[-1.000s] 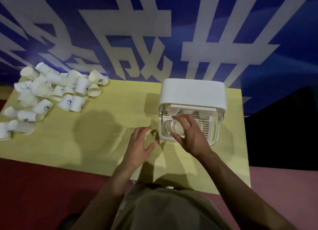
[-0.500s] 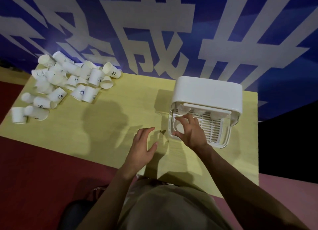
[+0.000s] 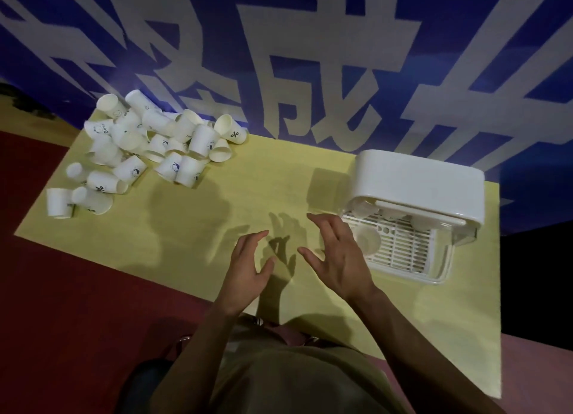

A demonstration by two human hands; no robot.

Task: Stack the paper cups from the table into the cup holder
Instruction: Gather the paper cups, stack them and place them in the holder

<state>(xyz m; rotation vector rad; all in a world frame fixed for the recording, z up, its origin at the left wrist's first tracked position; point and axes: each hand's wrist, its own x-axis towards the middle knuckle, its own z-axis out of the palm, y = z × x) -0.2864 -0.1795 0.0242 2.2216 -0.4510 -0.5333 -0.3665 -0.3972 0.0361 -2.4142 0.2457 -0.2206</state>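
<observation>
Head view: left hand [image 3: 248,266] and right hand [image 3: 338,258], fingers spread, hold nothing. A few white paper cups [image 3: 367,243] sit in the white plastic cup holder [image 3: 418,178]; most lie in a heap [image 3: 148,147] on the yellow table [image 3: 263,172].

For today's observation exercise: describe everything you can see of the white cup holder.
The cup holder is a white, plastic-looking box with rounded corners, standing at the table's far right. Its clear front hangs open over a slatted white rack. Several cups sit under the lid; one cup stands on the rack. Neither hand touches it.
</observation>
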